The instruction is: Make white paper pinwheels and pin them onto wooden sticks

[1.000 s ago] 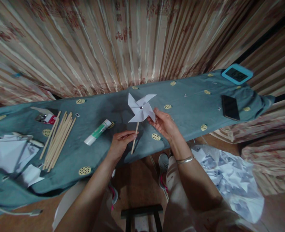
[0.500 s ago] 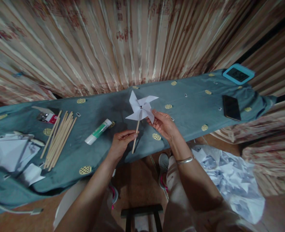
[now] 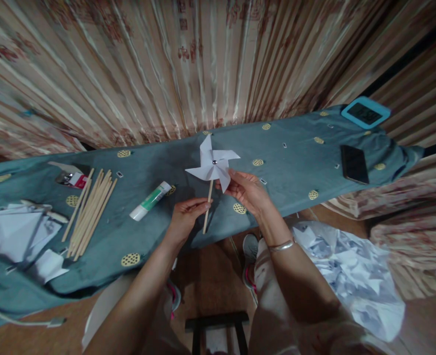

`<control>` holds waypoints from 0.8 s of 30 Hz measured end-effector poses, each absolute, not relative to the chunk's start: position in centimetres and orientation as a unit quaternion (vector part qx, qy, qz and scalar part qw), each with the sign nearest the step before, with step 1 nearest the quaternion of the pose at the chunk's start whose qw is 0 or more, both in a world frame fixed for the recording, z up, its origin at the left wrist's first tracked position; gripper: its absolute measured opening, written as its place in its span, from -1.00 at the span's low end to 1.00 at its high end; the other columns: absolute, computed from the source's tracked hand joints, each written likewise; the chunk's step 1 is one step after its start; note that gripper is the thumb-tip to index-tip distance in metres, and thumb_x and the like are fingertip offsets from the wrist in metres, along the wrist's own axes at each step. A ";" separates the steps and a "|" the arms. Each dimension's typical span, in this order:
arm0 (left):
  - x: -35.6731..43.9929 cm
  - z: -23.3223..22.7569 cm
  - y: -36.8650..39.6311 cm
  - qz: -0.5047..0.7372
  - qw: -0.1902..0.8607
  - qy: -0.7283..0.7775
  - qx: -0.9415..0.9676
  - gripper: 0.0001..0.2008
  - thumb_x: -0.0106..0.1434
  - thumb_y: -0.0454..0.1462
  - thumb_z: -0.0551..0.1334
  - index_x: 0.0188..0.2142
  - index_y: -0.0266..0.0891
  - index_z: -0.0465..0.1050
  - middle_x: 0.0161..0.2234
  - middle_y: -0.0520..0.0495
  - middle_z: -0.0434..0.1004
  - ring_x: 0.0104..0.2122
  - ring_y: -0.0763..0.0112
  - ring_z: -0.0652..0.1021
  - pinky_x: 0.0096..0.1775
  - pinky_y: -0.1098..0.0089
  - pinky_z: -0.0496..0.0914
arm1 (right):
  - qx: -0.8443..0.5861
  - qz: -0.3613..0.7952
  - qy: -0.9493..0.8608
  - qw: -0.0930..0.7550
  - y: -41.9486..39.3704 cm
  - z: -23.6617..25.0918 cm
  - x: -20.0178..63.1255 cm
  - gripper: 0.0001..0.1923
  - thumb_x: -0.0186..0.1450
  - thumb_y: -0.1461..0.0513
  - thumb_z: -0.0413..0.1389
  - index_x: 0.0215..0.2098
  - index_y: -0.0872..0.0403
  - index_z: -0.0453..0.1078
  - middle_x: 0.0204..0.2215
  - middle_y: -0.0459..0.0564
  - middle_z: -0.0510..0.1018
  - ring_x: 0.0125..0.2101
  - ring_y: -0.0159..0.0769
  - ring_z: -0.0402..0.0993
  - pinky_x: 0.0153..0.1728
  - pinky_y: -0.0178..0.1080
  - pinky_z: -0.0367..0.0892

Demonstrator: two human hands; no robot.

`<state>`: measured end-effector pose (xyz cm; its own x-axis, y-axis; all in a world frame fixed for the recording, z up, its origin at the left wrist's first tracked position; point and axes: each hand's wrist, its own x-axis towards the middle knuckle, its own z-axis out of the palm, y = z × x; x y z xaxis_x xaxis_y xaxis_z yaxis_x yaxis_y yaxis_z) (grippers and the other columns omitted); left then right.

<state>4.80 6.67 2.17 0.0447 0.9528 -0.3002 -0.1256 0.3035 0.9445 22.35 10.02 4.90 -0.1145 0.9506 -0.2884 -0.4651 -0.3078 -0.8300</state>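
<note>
A white paper pinwheel (image 3: pixel 206 170), with a silvery pin head at its centre, stands on a thin wooden stick over the cloth-covered table. My left hand (image 3: pixel 186 217) pinches the stick between thumb and fingertips, partway down. At the lower right blade is my right hand (image 3: pixel 247 190), its fingers closed around the blade's edge; some fingertips are hidden behind the paper. To the left lie a glue stick (image 3: pixel 150 201) with a green label and a bundle of wooden sticks (image 3: pixel 92 214).
White paper sheets (image 3: pixel 14 231) and a red-labelled clear packet (image 3: pixel 72 178) lie at the table's left, near a white cable (image 3: pixel 21 323). A phone (image 3: pixel 354 164) and a blue digital clock (image 3: pixel 366 112) are at the right. Below stands a clear bag of folded paper (image 3: pixel 351 271).
The pinwheel's blades have turned a little clockwise, and its head has shifted slightly left. My right hand has moved slightly left with it; my left hand keeps its hold on the stick.
</note>
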 end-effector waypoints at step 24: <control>4.7 1.4 6.6 0.453 0.609 0.524 0.386 -0.71 -0.13 -0.15 0.49 -0.38 -0.21 0.66 -0.35 -0.10 0.69 -0.39 0.39 0.56 -0.23 0.40 0.43 | -0.434 0.687 -0.251 0.526 10.1 5.2 20.9 -0.58 -0.25 0.02 0.48 -0.60 0.12 0.50 -0.66 -0.15 0.55 -0.64 -0.49 0.49 -0.61 -0.48 0.42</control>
<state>4.67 6.64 1.38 0.0408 0.9568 -0.2879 -0.1473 0.2908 0.9454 20.92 10.11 5.16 -0.0706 0.9406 -0.3320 -0.5052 -0.3207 -0.8012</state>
